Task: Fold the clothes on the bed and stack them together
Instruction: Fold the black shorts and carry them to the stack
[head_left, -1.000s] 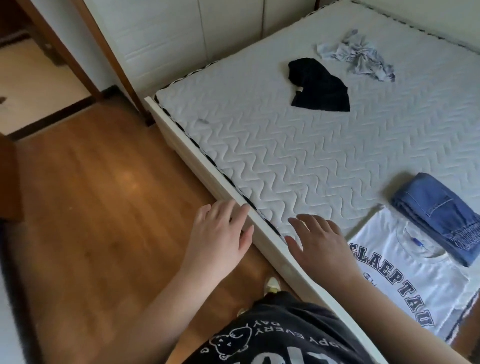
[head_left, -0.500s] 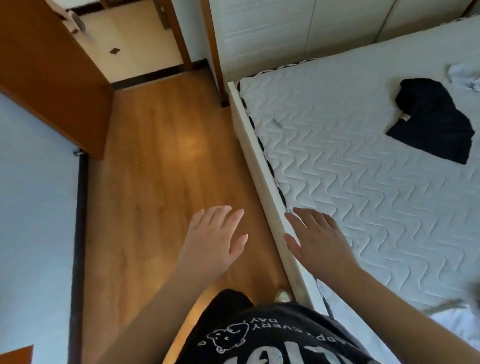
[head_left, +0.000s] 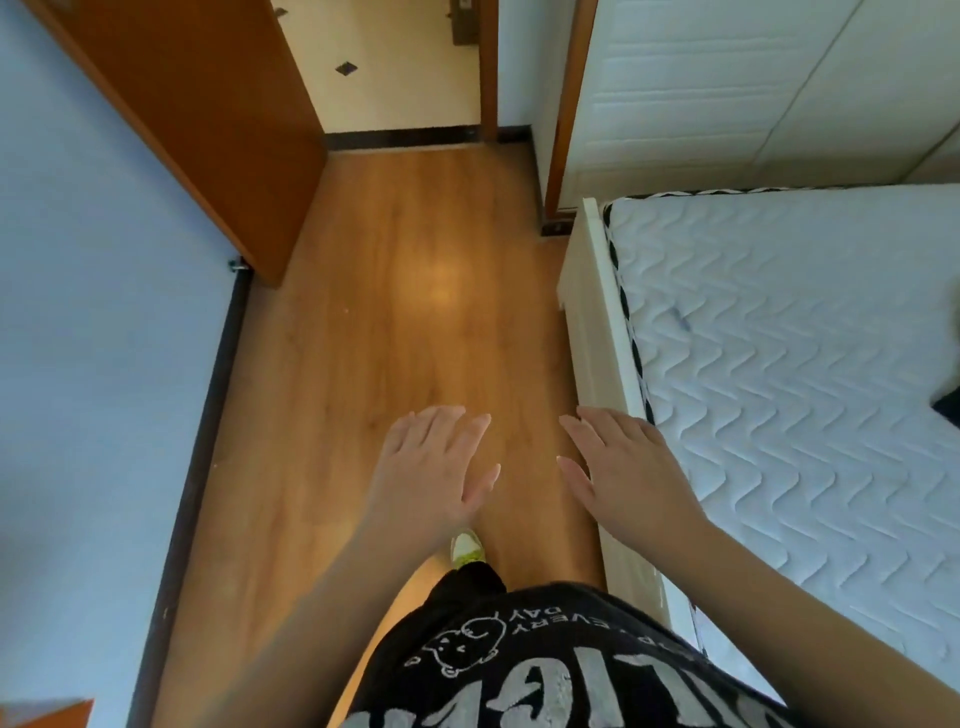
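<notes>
A dark cloth corner (head_left: 948, 408), probably clothing, peeks in at the right edge on the white quilted mattress (head_left: 779, 364). Both the left hand (head_left: 434, 467) and the right hand (head_left: 626, 467) hover empty, fingers straight and loosely together, over bare wooden floor (head_left: 405, 322) beside the cream bed frame (head_left: 597, 343).

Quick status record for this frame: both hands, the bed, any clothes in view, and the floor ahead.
left hand: open, fingers straight, holds nothing, over the floor
right hand: open, holds nothing, over the bed frame edge
mattress: white, quilted
dark garment: only a corner shows at the right edge
wooden floor: leads to an open door
</notes>
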